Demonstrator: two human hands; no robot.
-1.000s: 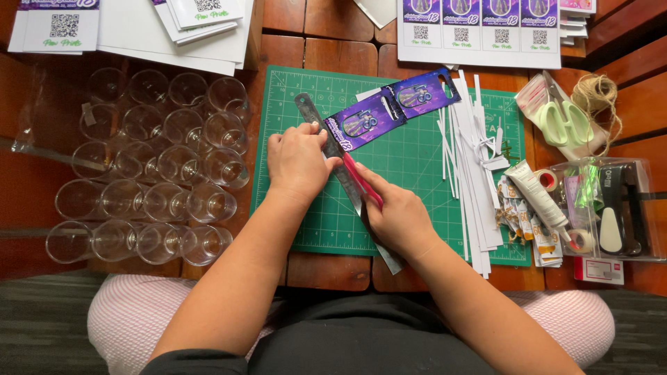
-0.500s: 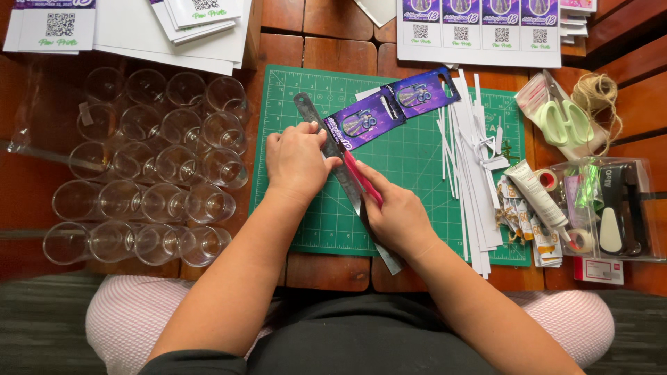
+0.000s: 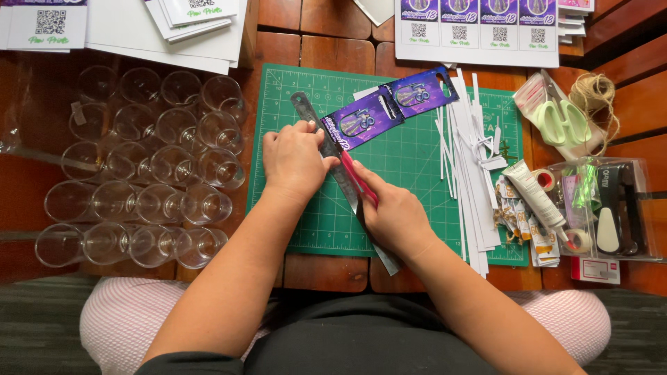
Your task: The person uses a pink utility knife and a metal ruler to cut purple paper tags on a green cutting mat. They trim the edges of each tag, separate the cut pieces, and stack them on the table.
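Head view only. My left hand (image 3: pixel 295 158) presses flat on the ruler (image 3: pixel 345 182), fingers (image 3: pixel 304 129) bunched together along its upper stretch, fingertips right at the ruler's edge. The ruler lies diagonally across the green mat (image 3: pixel 410 167), its near end overhanging the mat's near edge toward the bench's near edge. My right hand (image 3: pixel 394 214) is closed around a red knife (image 3: pixel 358 179), fingers wrapped tight on the handle, the tip against the ruler's right side just below the purple card (image 3: pixel 389 105). The card strip lies near the mat's far edge, its left end under or touching the ruler; can't tell how far it goes under.

Risks, as I judge them:
- Left fingertips sit very close to the cutting line. If the blade rides up over the ruler, it goes into them.
- The ruler is held only at one stretch; the long free end could pivot and the cut would run crooked through the card.
- The card is loose at its far end and could drag with the blade.
- White paper strips (image 3: pixel 467 167) lie just right of my knife hand; my wrist could scatter them.
- Clear cups (image 3: pixel 149 163) crowd the bench's left side, near my left elbow; a bump topples them.
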